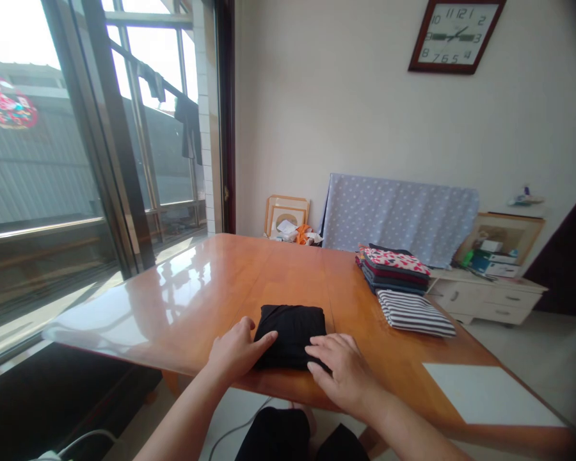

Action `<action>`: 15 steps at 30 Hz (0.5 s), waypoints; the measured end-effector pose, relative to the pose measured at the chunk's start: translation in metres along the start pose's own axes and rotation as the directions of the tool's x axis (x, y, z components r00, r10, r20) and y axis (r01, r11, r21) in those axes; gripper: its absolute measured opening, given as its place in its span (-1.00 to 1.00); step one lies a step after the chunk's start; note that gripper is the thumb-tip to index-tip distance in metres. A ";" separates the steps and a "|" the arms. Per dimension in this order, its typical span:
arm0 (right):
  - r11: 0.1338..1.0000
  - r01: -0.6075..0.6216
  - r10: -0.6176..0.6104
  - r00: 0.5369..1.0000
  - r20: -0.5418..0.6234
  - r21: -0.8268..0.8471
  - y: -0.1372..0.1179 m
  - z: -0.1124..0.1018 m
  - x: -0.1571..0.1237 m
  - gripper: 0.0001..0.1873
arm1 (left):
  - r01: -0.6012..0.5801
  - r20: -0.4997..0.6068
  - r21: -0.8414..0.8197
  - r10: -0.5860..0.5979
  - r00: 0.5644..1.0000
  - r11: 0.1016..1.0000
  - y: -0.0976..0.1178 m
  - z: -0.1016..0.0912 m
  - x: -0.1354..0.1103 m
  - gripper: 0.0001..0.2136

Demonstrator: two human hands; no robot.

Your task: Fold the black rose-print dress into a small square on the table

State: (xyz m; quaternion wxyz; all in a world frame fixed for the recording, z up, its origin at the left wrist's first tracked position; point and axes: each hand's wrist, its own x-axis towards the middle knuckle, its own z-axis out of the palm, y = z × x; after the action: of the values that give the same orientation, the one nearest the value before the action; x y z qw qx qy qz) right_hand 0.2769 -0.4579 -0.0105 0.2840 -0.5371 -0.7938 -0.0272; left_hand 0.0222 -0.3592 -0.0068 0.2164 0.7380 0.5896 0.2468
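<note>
- Folded black garment (pixel 290 336): compact flat bundle, lower middle of frame, lying on the near part of a glossy wooden table (pixel 269 275)
- Left hand (pixel 237 351): against the bundle's left side, left of centre; left fingers (pixel 264 339) open and extended, touching the edge, not closed around it
- Right hand (pixel 343 374): at the bundle's near right corner; right fingers (pixel 319 358) open, slightly spread, tips on the fabric, no visible grip
- Striped folded garment (pixel 415 314): navy and white, flat on the table right of the bundle, well clear of both hands
- Stack of folded clothes (pixel 393 269): just behind the striped one, red-and-white patterned piece on top
- White sheet (pixel 484 394): flat on the table's right end, lower right of frame
- Polka-dot cloth (pixel 398 218): draped upright past the table's far edge, upper right of centre
- Picture frames (pixel 288 214): lean at the far side, left of the cloth
- White drawer cabinet (pixel 484 301): right of the table, papers and a framed picture on top
- Wall clock (pixel 454 35): top right
- Window (pixel 148 115): fills the left side, dark clothes (pixel 189 128) hanging beyond the glass
</note>
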 end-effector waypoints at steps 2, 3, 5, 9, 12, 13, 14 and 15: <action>0.996 -0.067 0.070 0.997 -0.034 0.063 0.010 -0.004 0.013 -0.77 | -0.008 0.016 0.068 0.007 1.000 0.998 0.002 -0.001 -0.001 -0.49; 0.990 -0.111 0.116 0.992 -0.051 0.085 0.016 -0.005 0.022 -0.76 | -0.016 0.027 0.090 0.014 1.000 0.996 0.002 -0.001 0.000 -0.49; 0.973 -0.202 0.210 0.975 -0.067 0.109 0.030 -0.006 0.043 -0.73 | -0.035 0.042 0.105 0.031 0.999 0.994 0.003 0.001 0.002 -0.51; 0.913 -0.375 0.360 0.926 0.116 0.162 0.055 0.002 0.088 -0.51 | -0.103 0.061 0.079 0.098 0.993 0.992 0.004 0.005 0.005 -0.65; 0.896 -0.397 0.338 0.901 0.272 0.199 0.065 0.011 0.117 -0.35 | -0.098 0.095 0.027 0.095 0.991 0.995 0.006 0.008 0.004 -0.76; 0.892 -0.398 0.320 0.890 0.325 0.214 0.067 0.014 0.125 -0.33 | -0.082 0.111 -0.005 0.082 0.990 0.997 0.007 0.009 0.003 -0.78; 0.886 -0.403 0.301 0.876 0.377 0.228 0.068 0.017 0.133 -0.33 | -0.068 0.126 -0.046 0.073 0.989 0.997 0.008 0.010 0.003 -0.80; 0.879 -0.411 0.284 0.858 0.428 0.242 0.069 0.019 0.139 -0.33 | -0.061 0.140 -0.093 0.074 0.987 0.994 0.009 0.011 0.003 -0.81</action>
State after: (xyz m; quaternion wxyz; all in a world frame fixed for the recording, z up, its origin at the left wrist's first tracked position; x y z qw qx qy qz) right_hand 0.2928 -0.3060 0.0219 0.2097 -0.6138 -0.7150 0.2608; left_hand 0.0365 -0.3587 -0.0098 0.2823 0.7629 0.5358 0.2265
